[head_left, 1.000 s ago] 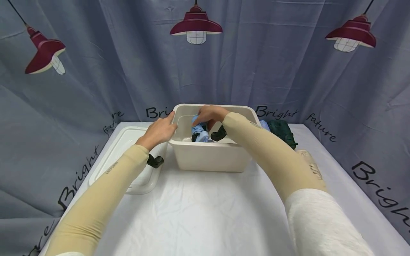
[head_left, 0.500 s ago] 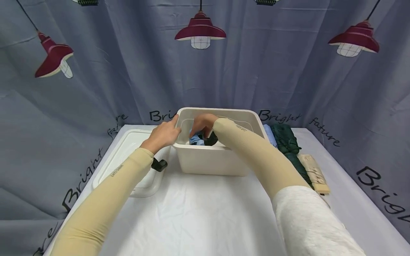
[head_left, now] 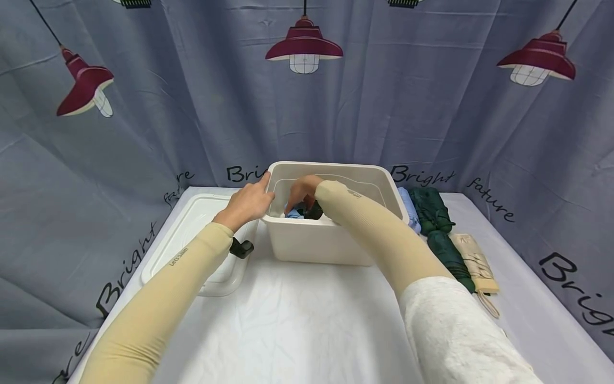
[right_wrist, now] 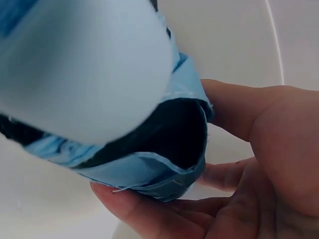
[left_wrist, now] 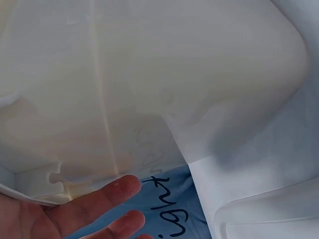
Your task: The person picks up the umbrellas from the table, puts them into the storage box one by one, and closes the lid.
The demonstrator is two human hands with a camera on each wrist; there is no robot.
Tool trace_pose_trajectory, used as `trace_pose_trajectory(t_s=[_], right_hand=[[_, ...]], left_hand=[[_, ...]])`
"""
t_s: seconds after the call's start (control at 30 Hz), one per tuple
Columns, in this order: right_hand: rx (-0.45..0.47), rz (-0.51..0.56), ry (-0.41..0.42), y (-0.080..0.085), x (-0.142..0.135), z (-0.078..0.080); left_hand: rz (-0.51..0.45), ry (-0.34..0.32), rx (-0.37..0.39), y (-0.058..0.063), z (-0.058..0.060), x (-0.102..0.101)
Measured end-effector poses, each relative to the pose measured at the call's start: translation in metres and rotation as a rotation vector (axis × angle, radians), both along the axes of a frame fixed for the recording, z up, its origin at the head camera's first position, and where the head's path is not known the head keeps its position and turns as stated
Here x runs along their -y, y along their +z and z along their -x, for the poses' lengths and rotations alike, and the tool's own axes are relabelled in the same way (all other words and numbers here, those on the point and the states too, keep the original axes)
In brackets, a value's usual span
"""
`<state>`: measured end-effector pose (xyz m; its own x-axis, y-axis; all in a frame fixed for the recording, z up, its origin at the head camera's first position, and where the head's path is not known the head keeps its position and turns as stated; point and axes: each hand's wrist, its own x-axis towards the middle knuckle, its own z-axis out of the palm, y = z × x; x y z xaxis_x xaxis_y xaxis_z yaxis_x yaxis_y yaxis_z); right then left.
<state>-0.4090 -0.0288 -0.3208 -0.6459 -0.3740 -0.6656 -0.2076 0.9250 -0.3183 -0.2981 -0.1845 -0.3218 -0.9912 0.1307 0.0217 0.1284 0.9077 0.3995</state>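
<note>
My right hand (head_left: 303, 192) reaches down inside a white plastic storage bin (head_left: 316, 241). There it grips a light-blue folded umbrella (right_wrist: 124, 172) with dark lining, thumb on one side and fingers on the other. The umbrella's smooth pale end (right_wrist: 94, 64) fills the near part of the right wrist view; in the head view only a bit of blue fabric (head_left: 294, 214) shows above the rim. My left hand (head_left: 248, 205) rests on the bin's left rim. Its fingers (left_wrist: 107, 199) extend straight along the outer wall in the left wrist view.
A white lid (head_left: 165, 246) lies flat left of the bin. To the bin's right lie a blue folded bundle (head_left: 409, 210), two dark green ones (head_left: 428, 208) and a beige folded umbrella (head_left: 475, 261) with a wrist loop. A grey-blue curtain (head_left: 201, 96) hangs behind the white-covered table (head_left: 297, 320).
My right hand has gone lower into the bin with the blue umbrella, and less of it shows above the rim. The left hand stays at the rim. The head view has shifted slightly.
</note>
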Motion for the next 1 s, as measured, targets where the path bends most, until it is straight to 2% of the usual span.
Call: trace_pose_trajectory(t_s=[0.2, 0.43, 0.7, 1.0], right_hand=[[0.064, 0.022, -0.027, -0.003, 0.005, 0.0], [0.104, 0.047, 0.001, -0.006, 0.01, 0.001], [0.224, 0.187, -0.11, -0.006, 0.013, -0.001], [0.225, 0.144, -0.054, 0.002, 0.008, -0.002]], left_hand=[[-0.006, -0.006, 0.012, 0.0, 0.001, 0.0], [0.001, -0.004, 0.012, 0.001, 0.0, -0.001], [0.007, -0.001, 0.029, 0.001, 0.0, 0.0], [0.009, 0.009, 0.032, 0.001, 0.0, 0.0]])
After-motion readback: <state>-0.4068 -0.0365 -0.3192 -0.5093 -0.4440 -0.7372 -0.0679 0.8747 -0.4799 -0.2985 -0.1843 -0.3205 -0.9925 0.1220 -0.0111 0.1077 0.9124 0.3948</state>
